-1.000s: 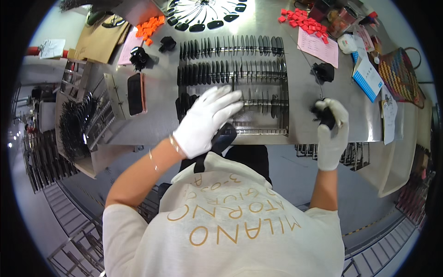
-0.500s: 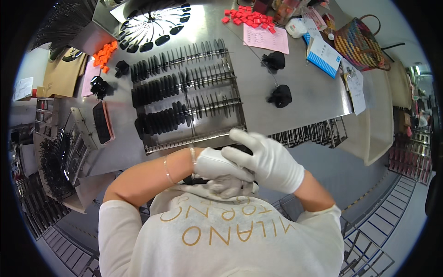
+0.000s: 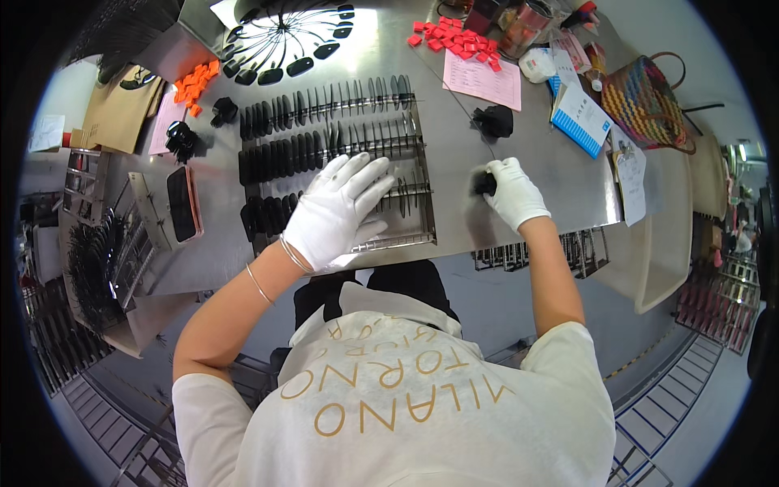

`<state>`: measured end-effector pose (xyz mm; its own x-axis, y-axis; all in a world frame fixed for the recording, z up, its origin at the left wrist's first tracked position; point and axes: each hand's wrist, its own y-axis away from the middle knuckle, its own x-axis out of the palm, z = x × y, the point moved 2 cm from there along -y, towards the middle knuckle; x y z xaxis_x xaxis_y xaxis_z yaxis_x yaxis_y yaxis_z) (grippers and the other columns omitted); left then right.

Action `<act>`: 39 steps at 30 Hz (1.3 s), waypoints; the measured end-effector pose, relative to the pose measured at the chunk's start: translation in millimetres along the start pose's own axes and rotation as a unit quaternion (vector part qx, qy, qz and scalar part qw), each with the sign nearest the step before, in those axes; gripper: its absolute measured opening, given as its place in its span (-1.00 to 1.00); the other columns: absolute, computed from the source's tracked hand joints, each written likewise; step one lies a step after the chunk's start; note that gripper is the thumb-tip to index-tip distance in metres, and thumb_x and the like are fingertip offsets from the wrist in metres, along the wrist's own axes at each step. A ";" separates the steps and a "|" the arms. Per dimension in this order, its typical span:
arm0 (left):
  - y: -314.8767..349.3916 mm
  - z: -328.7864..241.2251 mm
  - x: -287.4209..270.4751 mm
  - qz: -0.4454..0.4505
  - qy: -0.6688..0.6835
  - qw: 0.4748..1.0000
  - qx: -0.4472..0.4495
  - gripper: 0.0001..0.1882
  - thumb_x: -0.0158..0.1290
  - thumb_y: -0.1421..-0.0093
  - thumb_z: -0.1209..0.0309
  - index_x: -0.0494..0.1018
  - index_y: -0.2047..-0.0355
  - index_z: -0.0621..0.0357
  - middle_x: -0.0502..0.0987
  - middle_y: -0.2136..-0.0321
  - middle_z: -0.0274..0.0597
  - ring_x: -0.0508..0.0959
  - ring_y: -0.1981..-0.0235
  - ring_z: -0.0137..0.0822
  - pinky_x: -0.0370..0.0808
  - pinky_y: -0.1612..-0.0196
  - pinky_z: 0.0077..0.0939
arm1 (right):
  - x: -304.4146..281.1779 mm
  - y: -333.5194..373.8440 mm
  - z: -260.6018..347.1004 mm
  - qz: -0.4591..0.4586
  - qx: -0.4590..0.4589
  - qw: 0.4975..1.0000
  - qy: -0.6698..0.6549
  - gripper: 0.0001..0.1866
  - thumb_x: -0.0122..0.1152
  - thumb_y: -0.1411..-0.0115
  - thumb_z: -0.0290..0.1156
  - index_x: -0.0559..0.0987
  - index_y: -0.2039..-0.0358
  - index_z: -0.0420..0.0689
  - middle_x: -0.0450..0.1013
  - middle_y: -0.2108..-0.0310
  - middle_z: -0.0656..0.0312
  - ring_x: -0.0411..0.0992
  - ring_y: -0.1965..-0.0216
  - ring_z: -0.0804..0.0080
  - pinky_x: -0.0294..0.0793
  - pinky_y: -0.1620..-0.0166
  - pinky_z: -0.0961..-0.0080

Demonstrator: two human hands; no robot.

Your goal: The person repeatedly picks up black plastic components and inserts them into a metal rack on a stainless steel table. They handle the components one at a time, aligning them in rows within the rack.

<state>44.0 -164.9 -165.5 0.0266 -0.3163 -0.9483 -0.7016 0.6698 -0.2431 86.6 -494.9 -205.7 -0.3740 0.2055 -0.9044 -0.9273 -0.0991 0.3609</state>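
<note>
My left hand [image 3: 341, 207], in a white glove, hovers over or rests on the front of a metal rack [image 3: 389, 242]; its fingers are spread and hold nothing. Rows of thin black flat pieces [image 3: 280, 149] stand on edge in the rack. Farther right, my gloved right hand [image 3: 518, 196] has its fingers closed around a small black lump [image 3: 484, 183] on the metal table, partly hidden by the fingers. Another black lump [image 3: 493, 122] lies just beyond it, with a thin wire running beside it.
Black oval pieces on stems [image 3: 282, 28] form a ring at the back. Orange clips [image 3: 195, 84], a phone [image 3: 183, 203] and black clusters [image 3: 180, 140] lie left. Red clips [image 3: 458, 40], a pink sheet [image 3: 483, 81], a blue-white booklet [image 3: 580, 120] and a woven basket [image 3: 643, 101] are right.
My hands were together near my body. They have parted and reached forward, the left over the rack, the right onto the nearer black lump, taking hold of it.
</note>
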 end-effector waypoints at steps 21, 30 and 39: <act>123.1 -60.6 -47.2 0.207 0.698 0.603 -0.325 -0.72 0.23 -0.32 0.18 0.60 0.16 0.13 0.53 0.65 -0.33 0.50 0.65 -0.52 0.45 0.54 -0.62 | -3.3 124.6 252.7 -0.184 -0.585 0.700 -0.365 -0.75 0.43 -0.08 -0.44 0.54 0.25 -0.08 0.55 0.18 0.17 0.56 0.26 0.18 0.55 0.23 0.24; 186.9 -36.6 -65.7 0.132 0.624 0.680 -0.361 -0.84 0.13 -0.27 0.52 0.61 0.16 0.21 0.67 0.39 -0.22 0.61 0.49 -0.42 0.63 0.31 -0.41 | 28.8 151.4 279.6 -0.036 -0.469 0.828 -0.305 -0.14 0.63 0.05 -0.42 0.46 -0.31 -0.10 0.46 -0.13 -0.06 0.53 -0.04 -0.05 0.60 -0.04 0.23; 221.3 -59.1 -1.7 -0.027 0.751 0.554 -0.359 -0.63 -0.09 -0.56 0.24 0.43 -0.14 0.30 0.70 0.13 0.03 0.72 0.27 -0.27 0.64 0.25 -0.45 | 98.3 130.4 286.6 0.064 -0.213 0.699 -0.680 -0.43 0.08 -0.23 -0.65 0.40 -0.29 -0.22 0.49 -0.10 0.09 0.57 0.04 0.32 0.68 -0.04 0.33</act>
<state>-153.5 -55.8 -205.5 -0.1828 -0.8860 0.4261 -0.8456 0.3628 0.3916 -75.5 -208.5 -182.3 -0.3919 0.8745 0.2857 -0.9041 -0.4235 0.0562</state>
